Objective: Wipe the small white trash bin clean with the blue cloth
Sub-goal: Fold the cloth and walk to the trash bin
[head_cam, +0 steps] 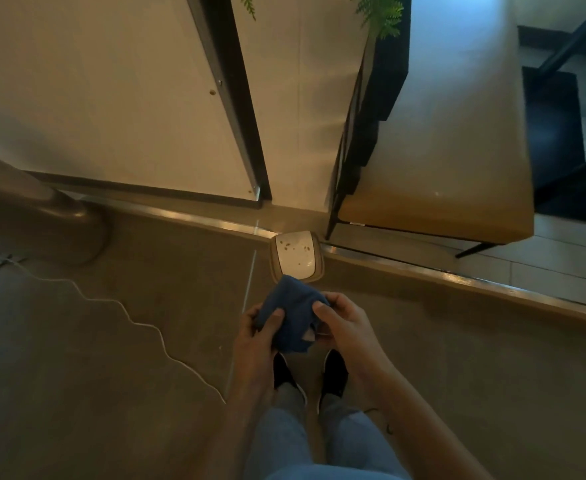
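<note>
The small white trash bin (296,256) stands on the floor by the raised step, seen from above; its white lid carries several brown spots. The blue cloth (291,313) is bunched up in front of me, just nearer than the bin and overlapping its front edge in the view. My left hand (258,332) grips the cloth's left side with the thumb on top. My right hand (343,323) pinches its right side. Both hands are above the floor, apart from the bin.
A white cable (125,306) snakes across the floor at left. A bench with a tan seat (440,161) on black legs stands at right behind the step. A white door (111,98) and wall rise behind the bin. My black shoes (333,375) are below my hands.
</note>
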Tool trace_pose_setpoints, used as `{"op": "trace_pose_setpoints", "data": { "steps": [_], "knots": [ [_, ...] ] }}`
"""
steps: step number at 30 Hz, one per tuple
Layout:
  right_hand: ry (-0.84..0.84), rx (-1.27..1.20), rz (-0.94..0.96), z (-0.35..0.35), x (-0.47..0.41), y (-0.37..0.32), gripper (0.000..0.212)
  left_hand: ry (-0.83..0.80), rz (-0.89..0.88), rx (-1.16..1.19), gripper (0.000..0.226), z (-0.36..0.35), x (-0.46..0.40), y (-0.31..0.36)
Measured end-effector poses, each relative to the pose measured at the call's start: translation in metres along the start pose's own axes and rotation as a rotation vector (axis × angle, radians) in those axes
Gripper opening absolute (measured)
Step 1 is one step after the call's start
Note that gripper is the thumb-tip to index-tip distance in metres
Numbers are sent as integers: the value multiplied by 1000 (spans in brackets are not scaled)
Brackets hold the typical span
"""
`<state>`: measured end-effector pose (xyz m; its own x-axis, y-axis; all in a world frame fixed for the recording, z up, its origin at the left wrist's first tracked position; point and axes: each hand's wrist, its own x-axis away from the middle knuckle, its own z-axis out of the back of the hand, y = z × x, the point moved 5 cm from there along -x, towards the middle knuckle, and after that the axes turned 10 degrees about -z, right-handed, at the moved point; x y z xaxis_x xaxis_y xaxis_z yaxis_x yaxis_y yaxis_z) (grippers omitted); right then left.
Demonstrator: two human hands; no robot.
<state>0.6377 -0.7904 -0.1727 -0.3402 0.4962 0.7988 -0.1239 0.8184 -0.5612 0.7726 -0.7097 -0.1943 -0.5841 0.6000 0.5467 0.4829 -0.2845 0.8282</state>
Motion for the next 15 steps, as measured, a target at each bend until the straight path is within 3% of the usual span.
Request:
{"op": "trace_pose_setpoints", "data": {
  "steps": [10, 15],
  "knots": [
    [118, -103, -123, -1, -80, 26, 17, -87, -114, -293, 16, 8, -75, -8],
    [72, -86, -178, 4, -147, 41, 33, -146, -152, -368, 20, 5, -129, -41]
  ]
}}
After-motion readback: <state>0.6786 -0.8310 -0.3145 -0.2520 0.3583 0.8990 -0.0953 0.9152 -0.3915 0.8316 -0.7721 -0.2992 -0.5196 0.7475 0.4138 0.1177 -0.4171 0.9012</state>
